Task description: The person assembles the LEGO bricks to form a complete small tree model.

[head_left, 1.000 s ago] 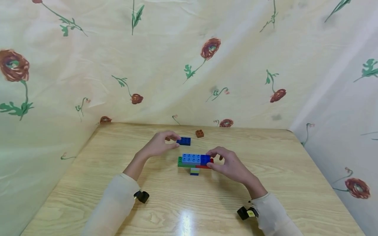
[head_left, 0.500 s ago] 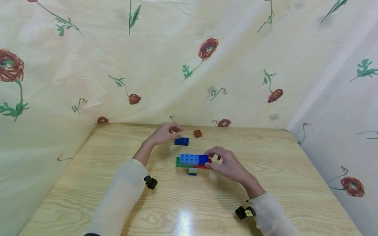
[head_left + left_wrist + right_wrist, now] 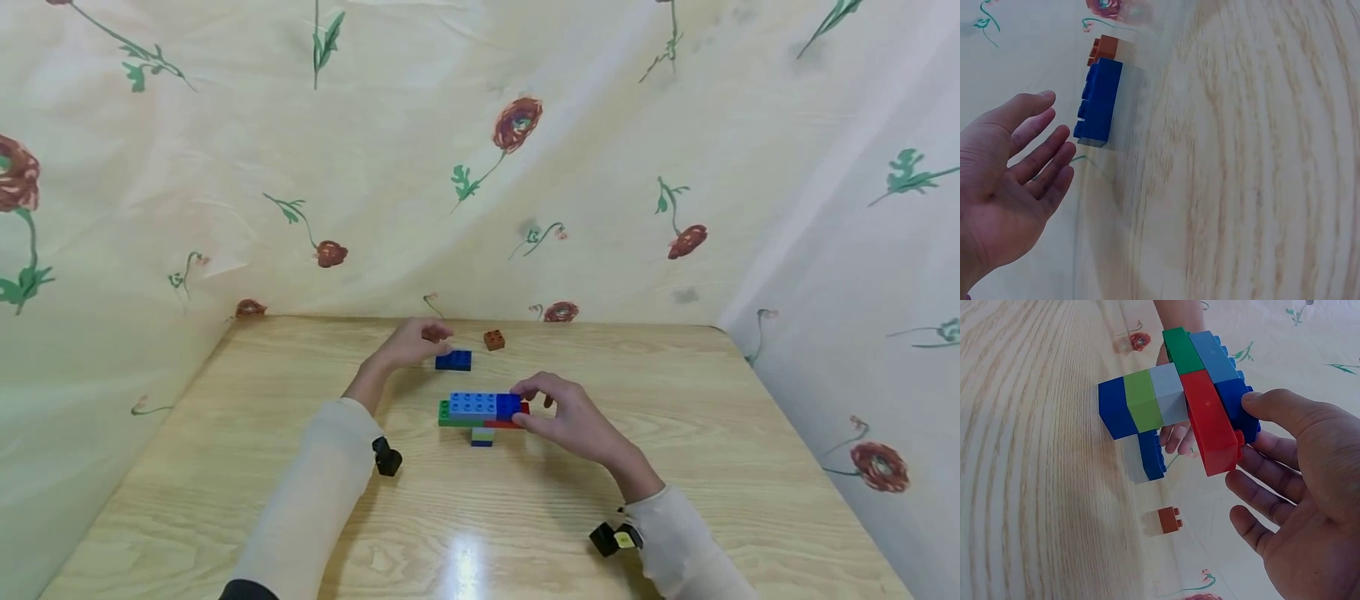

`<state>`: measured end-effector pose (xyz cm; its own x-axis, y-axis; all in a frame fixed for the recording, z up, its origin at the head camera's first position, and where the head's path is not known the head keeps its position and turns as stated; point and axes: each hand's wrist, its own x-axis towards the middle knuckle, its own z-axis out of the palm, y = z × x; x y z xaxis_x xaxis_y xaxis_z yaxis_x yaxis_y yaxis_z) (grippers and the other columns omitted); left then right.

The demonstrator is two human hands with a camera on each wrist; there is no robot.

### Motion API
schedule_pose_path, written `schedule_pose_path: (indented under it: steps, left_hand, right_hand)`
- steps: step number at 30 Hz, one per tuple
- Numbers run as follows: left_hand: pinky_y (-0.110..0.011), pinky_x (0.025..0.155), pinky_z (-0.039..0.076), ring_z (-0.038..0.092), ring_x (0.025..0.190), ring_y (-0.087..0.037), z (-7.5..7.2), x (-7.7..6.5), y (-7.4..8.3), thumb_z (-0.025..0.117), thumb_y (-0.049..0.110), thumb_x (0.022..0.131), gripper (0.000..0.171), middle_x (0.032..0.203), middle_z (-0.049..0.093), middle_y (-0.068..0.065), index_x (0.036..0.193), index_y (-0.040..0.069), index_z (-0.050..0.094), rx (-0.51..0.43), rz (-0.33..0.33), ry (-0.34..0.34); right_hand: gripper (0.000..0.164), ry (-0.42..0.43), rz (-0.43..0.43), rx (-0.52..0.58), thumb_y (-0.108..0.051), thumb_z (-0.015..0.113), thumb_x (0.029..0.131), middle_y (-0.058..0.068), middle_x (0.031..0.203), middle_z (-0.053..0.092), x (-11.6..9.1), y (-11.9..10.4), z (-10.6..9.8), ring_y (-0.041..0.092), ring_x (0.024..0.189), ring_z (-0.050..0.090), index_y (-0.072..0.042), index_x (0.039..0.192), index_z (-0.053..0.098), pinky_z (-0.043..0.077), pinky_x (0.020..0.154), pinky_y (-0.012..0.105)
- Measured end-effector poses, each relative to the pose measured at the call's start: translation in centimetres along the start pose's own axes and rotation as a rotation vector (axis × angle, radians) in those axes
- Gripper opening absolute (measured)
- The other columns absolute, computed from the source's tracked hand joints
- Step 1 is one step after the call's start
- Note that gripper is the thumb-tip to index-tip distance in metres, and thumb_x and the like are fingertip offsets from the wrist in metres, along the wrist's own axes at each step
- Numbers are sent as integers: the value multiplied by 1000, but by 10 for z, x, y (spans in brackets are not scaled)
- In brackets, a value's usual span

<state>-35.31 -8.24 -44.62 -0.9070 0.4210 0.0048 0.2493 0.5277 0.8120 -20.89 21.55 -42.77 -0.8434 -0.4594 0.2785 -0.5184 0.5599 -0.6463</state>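
Observation:
A T-shaped build of toy bricks stands at mid-table. Its column stacks a dark blue brick [image 3: 1116,411], a lime brick [image 3: 1143,400] and a pale grey brick [image 3: 1169,394]. Across the top lie a green brick [image 3: 1185,353] and a red brick [image 3: 1212,425], with a light blue brick [image 3: 472,406] and a small blue brick [image 3: 507,407] above them. My right hand [image 3: 573,421] pinches the small blue brick between thumb and index finger. Farther back, my left hand [image 3: 411,343] hovers with relaxed fingers beside a loose long dark blue brick [image 3: 1100,103], holding nothing.
A small orange-brown brick [image 3: 494,339] lies near the back edge of the wooden table [image 3: 420,517], just beyond the loose dark blue one. Flower-printed sheeting [image 3: 390,167] hangs behind the table and along its sides.
My left hand has reached farther back, from the loose dark blue brick's left end to above and behind it, then dipped slightly. My right hand keeps its pinch. The head view has shifted a little.

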Motion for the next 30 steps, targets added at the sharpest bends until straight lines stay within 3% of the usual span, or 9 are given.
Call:
schedule_pose_path:
  steps: [17, 30]
  left_hand:
    - [-40, 101, 52, 61, 116, -26, 12, 3, -15, 78, 19, 93, 42, 126, 67, -10, 132, 9, 67, 11, -75, -35]
    - [-41, 102, 50, 58, 112, -26, 14, 0, -19, 77, 21, 93, 35, 126, 66, -9, 127, 14, 69, 41, -77, -36]
  right_hand:
    - [28, -5, 14, -2, -19, 79, 93, -5, 109, 71, 0, 0, 1, 19, 101, 61, -17, 119, 71, 55, 84, 44]
    - [28, 3, 9, -4, -17, 79, 92, -5, 108, 70, 0, 0, 1, 16, 100, 60, -17, 119, 71, 53, 83, 35]
